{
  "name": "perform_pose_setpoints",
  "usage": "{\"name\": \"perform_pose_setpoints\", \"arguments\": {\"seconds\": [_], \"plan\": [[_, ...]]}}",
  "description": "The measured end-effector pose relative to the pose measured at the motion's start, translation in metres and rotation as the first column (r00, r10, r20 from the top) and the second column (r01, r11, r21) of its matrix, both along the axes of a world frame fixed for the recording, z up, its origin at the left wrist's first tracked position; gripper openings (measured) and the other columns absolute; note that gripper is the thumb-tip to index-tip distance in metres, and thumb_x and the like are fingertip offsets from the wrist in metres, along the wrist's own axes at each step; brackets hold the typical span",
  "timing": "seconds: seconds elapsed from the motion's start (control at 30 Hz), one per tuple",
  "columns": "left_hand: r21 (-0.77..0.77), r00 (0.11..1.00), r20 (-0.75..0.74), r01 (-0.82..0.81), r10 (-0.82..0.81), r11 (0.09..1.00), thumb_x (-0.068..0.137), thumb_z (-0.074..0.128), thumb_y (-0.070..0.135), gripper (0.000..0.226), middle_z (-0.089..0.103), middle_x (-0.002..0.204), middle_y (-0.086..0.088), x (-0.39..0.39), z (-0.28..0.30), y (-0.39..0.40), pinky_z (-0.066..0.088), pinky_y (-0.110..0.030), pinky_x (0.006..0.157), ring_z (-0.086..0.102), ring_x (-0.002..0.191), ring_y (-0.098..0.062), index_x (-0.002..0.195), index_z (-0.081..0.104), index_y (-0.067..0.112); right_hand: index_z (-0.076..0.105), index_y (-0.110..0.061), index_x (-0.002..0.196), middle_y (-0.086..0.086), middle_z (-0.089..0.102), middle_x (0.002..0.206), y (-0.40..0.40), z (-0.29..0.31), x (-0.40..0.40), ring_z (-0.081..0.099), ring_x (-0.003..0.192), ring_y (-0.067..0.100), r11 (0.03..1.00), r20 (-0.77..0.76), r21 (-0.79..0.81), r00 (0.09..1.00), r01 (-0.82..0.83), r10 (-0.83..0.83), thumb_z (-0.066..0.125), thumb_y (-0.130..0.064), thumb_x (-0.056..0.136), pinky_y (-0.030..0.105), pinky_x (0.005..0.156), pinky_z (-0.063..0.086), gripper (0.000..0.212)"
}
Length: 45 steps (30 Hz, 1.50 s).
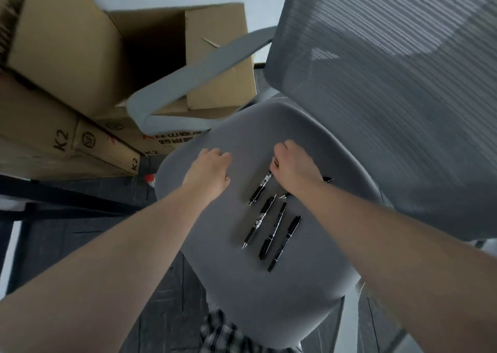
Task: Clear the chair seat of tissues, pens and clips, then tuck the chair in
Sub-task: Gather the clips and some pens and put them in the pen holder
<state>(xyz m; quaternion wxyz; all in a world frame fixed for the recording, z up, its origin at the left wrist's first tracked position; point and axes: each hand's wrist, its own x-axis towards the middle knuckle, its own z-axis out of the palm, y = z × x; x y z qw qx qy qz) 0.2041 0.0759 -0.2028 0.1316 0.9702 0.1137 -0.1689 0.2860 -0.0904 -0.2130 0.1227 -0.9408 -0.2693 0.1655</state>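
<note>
The grey chair seat (242, 272) fills the middle of the view. Several black pens (273, 231) lie side by side on it, right of centre. One more pen (327, 179) is mostly hidden under my right wrist. My left hand (208, 171) hovers over the seat's far left part, fingers curled shut, and a small coppery clip (226, 177) peeks out at the palm. My right hand (294, 164) is just above the top pen (259, 190), pinching a shiny copper clip (276, 162) in its fingertips. No tissues are in sight.
Stacked cardboard boxes (53, 126) crowd the left side, with an open box (150, 43) behind the chair's grey armrest (193, 75). The mesh backrest (390, 70) rises at the right. Dark floor (166, 285) lies below, and plaid clothing (223, 334) shows at the bottom edge.
</note>
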Motion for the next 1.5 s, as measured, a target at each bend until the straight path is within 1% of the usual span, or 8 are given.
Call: {"name": "perform_pose_setpoints", "arguments": {"seconds": [0.17, 0.27, 0.37, 0.47, 0.77, 0.9, 1.2, 1.5], "plan": [[0.047, 0.998, 0.035, -0.062, 0.060, 0.997, 0.087, 0.056, 0.013, 0.017, 0.050, 0.096, -0.011, -0.043, 0.066, 0.020, 0.040, -0.035, 0.073, 0.046, 0.100, -0.031, 0.085, 0.040, 0.012, 0.050, -0.004, 0.096, 0.015, 0.048, 0.105, 0.036, 0.065, -0.012, 0.048, 0.089, 0.032, 0.995, -0.022, 0.014, 0.995, -0.099, 0.099, 0.045, -0.017, 0.095, 0.033, 0.067, 0.034, 0.014], [0.104, 0.981, 0.068, -0.186, 0.179, 0.977, 0.088, 0.055, 0.013, 0.010, 0.052, 0.098, -0.012, -0.079, 0.100, 0.037, 0.043, -0.036, 0.074, 0.047, 0.098, -0.030, 0.092, 0.046, 0.009, 0.041, -0.012, 0.085, 0.013, 0.045, 0.096, 0.063, 0.099, -0.028, 0.053, 0.094, 0.034, 0.979, -0.016, 0.017, 0.979, -0.202, 0.202, 0.044, -0.016, 0.094, 0.034, 0.067, 0.036, 0.011], [0.159, 0.954, 0.118, -0.293, 0.276, 0.943, 0.089, 0.056, 0.014, 0.015, 0.054, 0.101, -0.011, -0.127, 0.130, 0.056, 0.041, -0.032, 0.070, 0.048, 0.099, -0.028, 0.101, 0.051, 0.008, 0.048, -0.008, 0.093, 0.014, 0.049, 0.100, 0.097, 0.131, -0.058, 0.055, 0.096, 0.033, 0.949, 0.010, 0.026, 0.949, -0.314, 0.314, 0.045, -0.017, 0.094, 0.034, 0.070, 0.038, 0.010], [0.193, 0.923, 0.170, -0.374, 0.345, 0.907, 0.089, 0.057, 0.015, 0.020, 0.056, 0.101, -0.010, -0.181, 0.156, 0.078, 0.045, -0.031, 0.072, 0.049, 0.097, -0.025, 0.108, 0.053, 0.009, 0.052, -0.005, 0.105, 0.015, 0.053, 0.106, 0.135, 0.163, -0.103, 0.056, 0.098, 0.034, 0.895, -0.006, 0.049, 0.896, -0.443, 0.443, 0.046, -0.019, 0.094, 0.035, 0.075, 0.043, 0.020], [0.214, 0.812, 0.238, -0.580, 0.534, 0.786, 0.091, 0.052, 0.013, 0.013, 0.054, 0.101, -0.010, -0.352, 0.216, 0.135, 0.040, -0.028, 0.069, 0.039, 0.086, -0.019, 0.104, 0.052, 0.007, 0.051, -0.009, 0.095, 0.004, 0.043, 0.087, 0.245, 0.222, -0.272, 0.051, 0.081, 0.023, 0.667, 0.122, 0.071, 0.670, -0.741, 0.732, 0.048, -0.022, 0.095, 0.032, 0.069, 0.042, 0.013], [0.195, 0.734, 0.266, -0.676, 0.625, 0.711, 0.089, 0.053, 0.010, 0.012, 0.042, 0.089, -0.006, -0.449, 0.232, 0.159, 0.043, -0.036, 0.070, 0.045, 0.096, -0.026, 0.085, 0.041, 0.013, 0.054, -0.006, 0.098, 0.009, 0.050, 0.095, 0.287, 0.239, -0.361, 0.055, 0.088, 0.028, 0.594, 0.114, 0.054, 0.596, -0.803, 0.795, 0.047, -0.022, 0.094, 0.037, 0.076, 0.048, 0.018], [0.160, 0.528, 0.289, -0.849, 0.799, 0.503, 0.085, 0.051, 0.009, 0.005, 0.040, 0.086, -0.005, -0.660, 0.263, 0.202, 0.050, -0.042, 0.077, 0.041, 0.086, -0.025, 0.084, 0.046, 0.009, 0.057, -0.007, 0.100, 0.009, 0.056, 0.100, 0.365, 0.273, -0.572, 0.054, 0.083, 0.023, 0.416, 0.139, 0.152, 0.436, -0.897, 0.889, 0.049, -0.020, 0.094, 0.030, 0.075, 0.044, 0.017], [-0.031, 0.329, 0.235, -0.938, 0.915, 0.345, 0.080, 0.055, 0.008, 0.012, 0.045, 0.088, -0.006, -0.760, 0.231, 0.207, 0.044, -0.036, 0.071, 0.050, 0.094, -0.031, 0.076, 0.043, 0.011, 0.055, -0.008, 0.097, 0.009, 0.056, 0.099, 0.395, 0.259, -0.700, 0.056, 0.088, 0.027, 0.295, 0.025, 0.085, 0.298, -0.952, 0.954, 0.053, -0.019, 0.091, 0.034, 0.072, 0.046, 0.012]]}}
